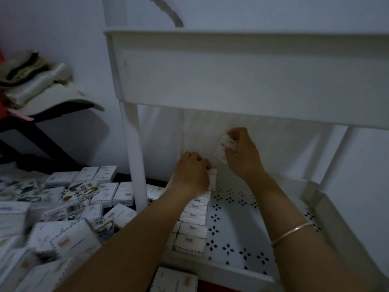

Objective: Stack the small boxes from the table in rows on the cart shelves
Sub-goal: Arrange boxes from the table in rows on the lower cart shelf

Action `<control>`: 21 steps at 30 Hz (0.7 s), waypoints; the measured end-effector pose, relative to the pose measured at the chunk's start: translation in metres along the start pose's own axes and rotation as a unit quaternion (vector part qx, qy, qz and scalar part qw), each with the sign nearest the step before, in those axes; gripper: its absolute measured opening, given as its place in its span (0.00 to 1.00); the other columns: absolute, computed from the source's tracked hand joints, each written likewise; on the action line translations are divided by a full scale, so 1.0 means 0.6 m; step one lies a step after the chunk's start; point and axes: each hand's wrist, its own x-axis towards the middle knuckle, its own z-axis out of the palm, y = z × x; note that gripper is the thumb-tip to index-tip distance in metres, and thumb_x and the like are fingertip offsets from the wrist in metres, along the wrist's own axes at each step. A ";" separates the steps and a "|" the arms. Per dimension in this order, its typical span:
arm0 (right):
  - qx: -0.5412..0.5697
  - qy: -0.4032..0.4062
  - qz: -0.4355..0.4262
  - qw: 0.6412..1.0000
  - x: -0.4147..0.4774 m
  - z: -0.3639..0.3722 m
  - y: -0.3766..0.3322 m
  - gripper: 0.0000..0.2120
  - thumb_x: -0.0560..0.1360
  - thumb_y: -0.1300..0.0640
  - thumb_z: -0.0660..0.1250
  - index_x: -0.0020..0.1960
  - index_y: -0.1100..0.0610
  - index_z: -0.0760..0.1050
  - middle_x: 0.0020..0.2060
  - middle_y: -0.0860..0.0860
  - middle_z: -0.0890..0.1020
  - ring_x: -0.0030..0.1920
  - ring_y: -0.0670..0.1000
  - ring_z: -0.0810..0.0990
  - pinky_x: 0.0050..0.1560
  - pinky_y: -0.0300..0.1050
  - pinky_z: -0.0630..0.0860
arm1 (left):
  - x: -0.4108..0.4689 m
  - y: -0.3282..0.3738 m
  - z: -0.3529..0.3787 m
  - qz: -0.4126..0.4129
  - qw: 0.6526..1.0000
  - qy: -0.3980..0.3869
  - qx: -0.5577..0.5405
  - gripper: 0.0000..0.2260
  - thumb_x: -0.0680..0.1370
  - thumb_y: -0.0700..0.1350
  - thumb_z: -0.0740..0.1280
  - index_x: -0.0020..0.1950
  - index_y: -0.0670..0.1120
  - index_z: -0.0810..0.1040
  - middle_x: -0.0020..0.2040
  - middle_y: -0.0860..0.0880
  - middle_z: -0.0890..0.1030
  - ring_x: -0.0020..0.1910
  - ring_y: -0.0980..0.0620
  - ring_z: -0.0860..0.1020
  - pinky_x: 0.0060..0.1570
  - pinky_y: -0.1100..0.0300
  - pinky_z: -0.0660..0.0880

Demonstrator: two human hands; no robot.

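You're pinching a probably light, squashy small box by its edges in your right hand, centre frame, while your left hand is gripping the row's end box.

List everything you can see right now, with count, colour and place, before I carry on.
Cart: one, white, ahead, upper tray over perforated lower shelf.
Row of boxes: several, white, lower shelf's left side.
End box: one, white, row's far end.
Held box: one, white, dotted border, above the shelf.
Loose boxes: many, mostly white, heaped at left.
Low box: one, white, beneath the shelf's front.
Cap: one, beige, upper left.
Bangle: one, silver, right wrist.
Left hand: fingers curled over the end box.
Right hand: pinches the held box.
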 end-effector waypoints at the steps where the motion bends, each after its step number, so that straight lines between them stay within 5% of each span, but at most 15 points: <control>1: -0.005 -0.010 -0.014 1.000 -0.001 0.001 0.002 0.19 0.75 0.66 0.64 0.64 0.56 0.67 0.56 0.49 0.73 0.54 0.47 0.72 0.52 0.41 0.69 | -0.001 0.000 -0.001 -0.003 1.000 0.001 -0.004 0.16 0.79 0.41 0.59 0.65 0.51 0.76 0.63 0.49 0.72 0.65 0.49 0.65 0.58 0.60 0.62; 11: -0.029 -0.152 0.017 0.988 -0.022 0.036 0.017 0.09 0.78 0.62 0.65 0.58 0.57 0.77 0.55 0.52 0.81 0.55 0.51 0.79 0.56 0.42 0.75 | -0.008 0.007 -0.007 -0.037 0.998 0.013 -0.047 0.15 0.78 0.39 0.59 0.62 0.49 0.76 0.58 0.48 0.75 0.59 0.49 0.69 0.53 0.60 0.65; 17: -0.123 -0.091 0.017 0.988 -0.020 0.028 0.008 0.16 0.77 0.67 0.58 0.56 0.55 0.81 0.57 0.54 0.75 0.56 0.51 0.75 0.51 0.35 0.66 | -0.017 0.012 -0.014 -0.088 0.992 0.059 -0.068 0.13 0.75 0.37 0.62 0.59 0.45 0.72 0.58 0.46 0.73 0.57 0.49 0.71 0.51 0.59 0.69; 21: -0.169 -0.182 0.034 0.968 -0.019 0.026 0.003 0.17 0.77 0.69 0.59 0.57 0.55 0.81 0.58 0.55 0.77 0.58 0.55 0.76 0.54 0.38 0.69 | -0.015 0.011 -0.015 -0.106 0.991 0.056 -0.064 0.13 0.75 0.37 0.62 0.59 0.45 0.73 0.58 0.46 0.74 0.58 0.48 0.70 0.52 0.58 0.67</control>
